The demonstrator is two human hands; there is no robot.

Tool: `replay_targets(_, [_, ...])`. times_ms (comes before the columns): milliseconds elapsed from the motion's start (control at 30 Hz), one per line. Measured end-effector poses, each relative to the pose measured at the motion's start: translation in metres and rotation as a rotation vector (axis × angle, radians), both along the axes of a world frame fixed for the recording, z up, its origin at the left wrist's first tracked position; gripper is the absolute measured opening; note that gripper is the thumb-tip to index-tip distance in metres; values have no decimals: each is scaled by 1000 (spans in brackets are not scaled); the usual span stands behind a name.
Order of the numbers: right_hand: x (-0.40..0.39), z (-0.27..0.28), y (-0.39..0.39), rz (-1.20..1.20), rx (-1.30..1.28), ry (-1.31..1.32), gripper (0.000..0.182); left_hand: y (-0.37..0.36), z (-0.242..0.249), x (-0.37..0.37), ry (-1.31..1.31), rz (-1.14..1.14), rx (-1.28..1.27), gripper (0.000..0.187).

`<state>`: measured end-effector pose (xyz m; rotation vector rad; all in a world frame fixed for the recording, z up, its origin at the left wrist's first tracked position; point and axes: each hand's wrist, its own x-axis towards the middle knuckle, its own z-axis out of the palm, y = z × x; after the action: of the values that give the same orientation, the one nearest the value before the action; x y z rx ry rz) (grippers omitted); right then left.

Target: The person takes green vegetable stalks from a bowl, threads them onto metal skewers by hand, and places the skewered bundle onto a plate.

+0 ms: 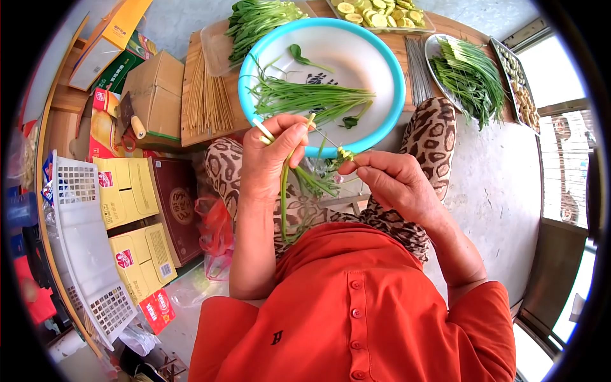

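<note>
My left hand (277, 149) is closed round a few garlic chives (284, 197), their pale cut ends above the fist and their green leaves hanging below. Between my hands runs a thin metal skewer (326, 137), its left end by the left fingertips. Pinched at the skewer's other end is my right hand (391, 181), beside a small folded clump of green (345, 153) threaded there. Just beyond both hands, a white basin (375, 70) with a blue rim holds a bundle of chives (312, 97) and loose leaves.
Bamboo sticks (207, 95) and metal skewers (418, 70) lie on the wooden table. Leafy greens (258, 25), sliced squash (380, 13), a plate of chives (468, 73) and a tray (519, 83) surround the basin. Left are cartons (149, 89), a knife (132, 118) and a white basket (83, 235).
</note>
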<state>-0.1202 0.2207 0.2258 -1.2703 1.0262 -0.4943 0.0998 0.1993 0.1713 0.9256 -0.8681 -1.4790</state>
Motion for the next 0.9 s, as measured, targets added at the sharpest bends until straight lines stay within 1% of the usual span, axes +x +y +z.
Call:
replay_targets(467, [0,-5,0,-3,16,-30,23,1,0,2,-31,-36,23,16])
replay_targets(567, [2,-4,-2,-12,30,-48,23,1,-2,-1,-82,-51,14,17])
replay_targets(633, [4,-3,-4,-21,48,-56,23,5,1,-9,-92,-131,59,16])
replay_targets(700, [6,-5,-6,-53,48,-84,24,6,-1,-15,-77,-153,68,15])
replay_targets(767, [5,-9,-9,-66,41,-97,23,4,-9,-20,-136,-76,-65,15])
replay_targets(800, [5,-11,-11,-78,34,-109,23,1,-13,-21,-295,-55,-193,17])
replay_targets(833, [3,-14,-13,-78,33,-110,23,-2,-17,-21,-296,-55,-193,17])
replay_targets(900, [-1,-18,-15,-117,61,-151,23,-5,-21,-20,-561,54,-308,21])
